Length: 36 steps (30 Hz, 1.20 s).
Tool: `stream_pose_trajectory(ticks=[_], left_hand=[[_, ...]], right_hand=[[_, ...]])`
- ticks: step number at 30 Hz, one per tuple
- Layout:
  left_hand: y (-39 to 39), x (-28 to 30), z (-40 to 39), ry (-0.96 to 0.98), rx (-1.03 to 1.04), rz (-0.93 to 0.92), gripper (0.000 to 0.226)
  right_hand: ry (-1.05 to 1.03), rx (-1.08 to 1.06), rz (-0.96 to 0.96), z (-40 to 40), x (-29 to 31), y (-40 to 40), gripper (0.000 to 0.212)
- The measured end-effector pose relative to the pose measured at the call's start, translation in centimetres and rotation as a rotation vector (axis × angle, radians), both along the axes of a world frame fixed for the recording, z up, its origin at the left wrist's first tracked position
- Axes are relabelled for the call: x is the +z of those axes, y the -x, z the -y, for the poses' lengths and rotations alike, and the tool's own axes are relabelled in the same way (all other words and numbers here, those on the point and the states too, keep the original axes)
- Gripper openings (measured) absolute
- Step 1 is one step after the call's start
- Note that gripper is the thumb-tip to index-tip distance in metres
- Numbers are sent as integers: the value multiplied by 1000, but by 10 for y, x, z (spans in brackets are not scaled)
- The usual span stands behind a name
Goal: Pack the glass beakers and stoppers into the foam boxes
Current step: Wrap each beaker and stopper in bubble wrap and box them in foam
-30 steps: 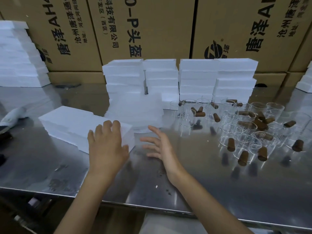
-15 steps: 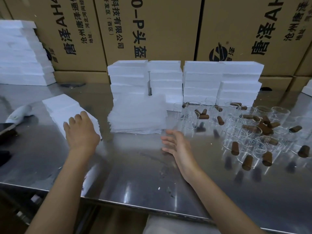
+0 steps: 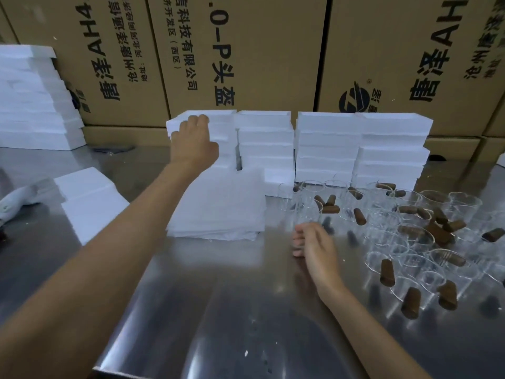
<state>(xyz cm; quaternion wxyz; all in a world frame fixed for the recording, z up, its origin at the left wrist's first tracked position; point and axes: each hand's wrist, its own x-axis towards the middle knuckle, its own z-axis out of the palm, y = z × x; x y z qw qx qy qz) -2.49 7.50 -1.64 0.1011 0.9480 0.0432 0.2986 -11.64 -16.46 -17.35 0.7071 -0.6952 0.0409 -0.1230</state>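
Observation:
Several stacks of white foam boxes (image 3: 328, 143) stand in a row at the back of the steel table. My left hand (image 3: 194, 140) reaches up to the leftmost stack, its fingers curled over the edge of the top foam box (image 3: 221, 117). My right hand (image 3: 314, 247) hovers low over the table with loosely curled fingers, holding nothing, just left of the clear glass beakers (image 3: 404, 242). Brown stoppers (image 3: 386, 273) lie scattered among and inside the beakers at the right. A foam box (image 3: 87, 203) lies at the left.
A pile of white foam sheets (image 3: 226, 209) lies in front of the stacks. Large cardboard cartons (image 3: 246, 50) wall off the back. More foam boxes (image 3: 30, 105) are stacked at the far left. The steel table's front edge (image 3: 164, 374) runs below my arms.
My left hand left the foam box at the left and rose to the top of the leftmost stack. My right hand shifted slightly toward the beakers.

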Motion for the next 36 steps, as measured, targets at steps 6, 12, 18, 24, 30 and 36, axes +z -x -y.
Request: stream_pose_trajectory(ticks=[6,12,18,24,30,36], left_hand=[[-89,4,-14,-112,-45,-186,85],[-117,-11,5,-426,-150,-27,89],[-133,-38,84,-315,-425,-332,53],[-147,-80,111,-436,-311,-733,50],[-140,-62,105,-397,-359,-615,40],[-100,-18,99,-240,-470,-419,29]], right_hand=[[-37,42,-16,2,-1,-16,26],[-42,59,-22,0,1,-22,25],[-60,64,-34,1,3,-22,28],[-34,75,-33,2,2,-21,31],[-52,77,-45,1,3,-20,32],[-109,73,-78,2,3,-19,32]])
